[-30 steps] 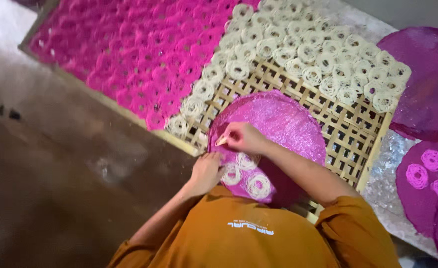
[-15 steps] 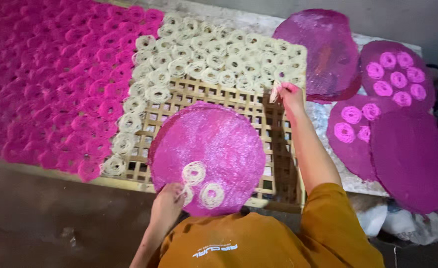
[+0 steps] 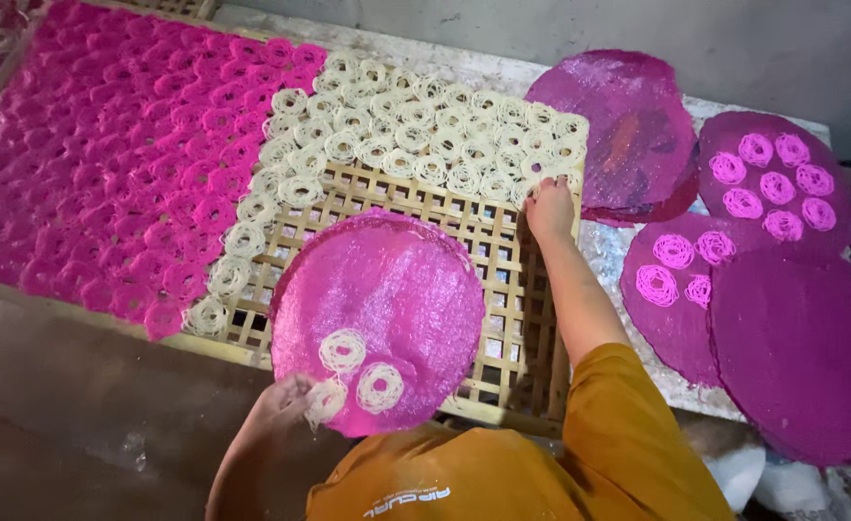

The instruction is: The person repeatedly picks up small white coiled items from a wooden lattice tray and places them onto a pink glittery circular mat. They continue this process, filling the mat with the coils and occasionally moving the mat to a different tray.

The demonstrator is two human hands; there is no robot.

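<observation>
Change lay mostly with the right hand (image 3: 551, 207): a second before it had been down over the pink round mat (image 3: 377, 318), and half a second before already stretched to the far right edge of the bamboo lattice tray (image 3: 502, 289); now it rested there, fingers bent down together onto a cream noodle coil (image 3: 548, 177) at the end of the cream rows, though whether the fingers pinched it or merely pressed it I could not tell; that suggested one more coil had gone from mat to tray, and three cream coils (image 3: 356, 371) remained near the mat's near edge; the left hand (image 3: 285, 400) gripped that near edge, fingers closed on the rim beside the lowest coil; the mat itself sat tilted over the open part of the lattice, glossy and finely woven (magenta, with a pale sheen); beyond it the tray was packed with cream coils to the right and pink coils (image 3: 107, 183) to the left; on the tabletop (image 3: 618, 260) to the right lay more purple mats (image 3: 782, 328), two bearing pink coils.
</observation>
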